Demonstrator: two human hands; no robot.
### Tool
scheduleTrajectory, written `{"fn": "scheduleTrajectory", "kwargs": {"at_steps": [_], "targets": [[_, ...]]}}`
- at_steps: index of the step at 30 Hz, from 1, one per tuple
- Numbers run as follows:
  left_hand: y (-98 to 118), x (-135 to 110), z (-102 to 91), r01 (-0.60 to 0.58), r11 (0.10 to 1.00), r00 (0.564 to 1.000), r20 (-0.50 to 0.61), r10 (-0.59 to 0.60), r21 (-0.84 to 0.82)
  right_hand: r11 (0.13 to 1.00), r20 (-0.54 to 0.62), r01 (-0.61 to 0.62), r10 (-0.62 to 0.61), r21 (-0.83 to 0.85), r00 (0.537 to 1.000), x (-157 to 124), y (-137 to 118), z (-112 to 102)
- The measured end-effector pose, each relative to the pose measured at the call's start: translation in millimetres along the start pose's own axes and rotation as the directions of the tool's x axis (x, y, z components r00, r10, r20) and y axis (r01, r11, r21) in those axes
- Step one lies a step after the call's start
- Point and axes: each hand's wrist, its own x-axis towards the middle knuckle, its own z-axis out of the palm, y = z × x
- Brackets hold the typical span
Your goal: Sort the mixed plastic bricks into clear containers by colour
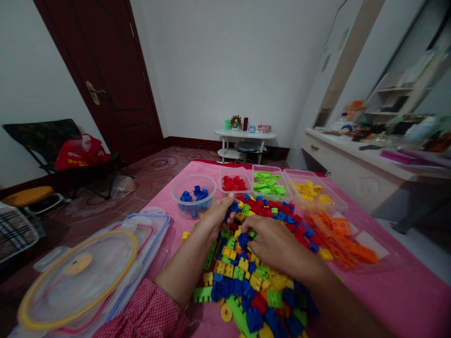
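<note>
Multicoloured studded blocks (243,264) | right hand (275,237) pinches blue block (243,241) | left hand (219,215): cannot tell | 9 o'clock, red bag (82,152): lettering unreadable

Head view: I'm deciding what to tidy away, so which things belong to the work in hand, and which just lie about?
Work in hand:
multicoloured plastic brick pile, at left hand and right hand
round clear plastic tub of blue bricks
rectangular clear plastic boxes of red, green, yellow and orange bricks
probably, stacked clear plastic lids

Lying about:
red plastic bag
round black stool
</note>
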Motion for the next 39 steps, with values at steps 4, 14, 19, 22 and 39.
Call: {"fn": "scheduleTrajectory", "kwargs": {"at_steps": [4, 14, 19, 22, 39], "targets": [[-0.9, -1.9, 1.5, -0.077, 0.996, 0.997, -0.021, 0.078, 0.038, 0.966, -0.070, -0.137, 0.156, 0.219, 0.985, 8.6, 8.0, -10.3], [-1.5, -11.0, 15.7, 0.025, 0.999, 0.968, 0.251, -0.016, -0.032, 0.862, -0.285, -0.024, 0.193, 0.506, 0.939, 15.4, 12.5, -3.7], [-0.1, -16.8, 17.4, -0.013, 0.995, 0.925, 0.377, 0.051, -0.103, 0.845, -0.342, 0.020, 0.195, 0.535, 0.919, 15.3, 8.9, -6.2], [6.7, -15.9, 11.6, -0.073, 0.989, 0.933, 0.342, 0.112, -0.127, 0.838, -0.361, 0.028, 0.205, 0.546, 0.910, 14.6, 6.5, -10.7], [11.9, 16.6, -69.4, -0.135, 0.307, 0.596, -0.170, 0.784, 0.942, 0.951, -0.611, -0.133, 0.284, 0.281, 0.739, 9.4, 64.6, -45.3]]}}
